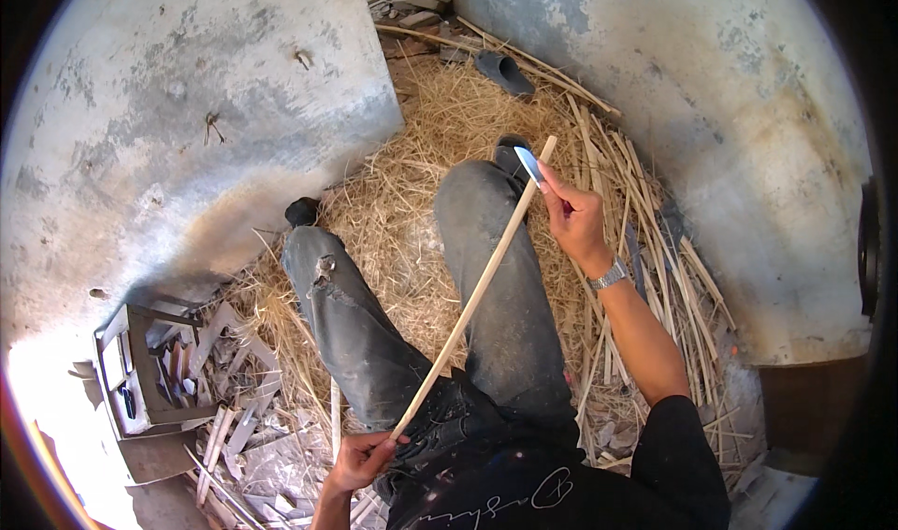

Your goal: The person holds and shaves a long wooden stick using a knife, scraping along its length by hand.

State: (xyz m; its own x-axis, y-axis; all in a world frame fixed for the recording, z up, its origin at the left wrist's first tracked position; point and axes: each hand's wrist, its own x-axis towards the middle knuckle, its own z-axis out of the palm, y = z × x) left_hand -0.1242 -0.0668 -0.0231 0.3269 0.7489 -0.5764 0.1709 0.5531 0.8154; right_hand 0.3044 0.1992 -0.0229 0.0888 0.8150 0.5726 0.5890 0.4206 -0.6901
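A long pale strip of wood or bamboo slants across my lap, from my waist up past my right knee. My left hand is closed around its lower end. Near the strip's upper end, my right hand grips a knife whose short shiny blade lies against or just beside the strip. The knife's handle is mostly hidden in my fingers. A silver watch is on my right wrist.
Fine shavings cover the floor around my legs. Several long strips lie along the right wall. At the lower left stands a small wooden frame-like stool among scraps. A dark slipper lies at the far end.
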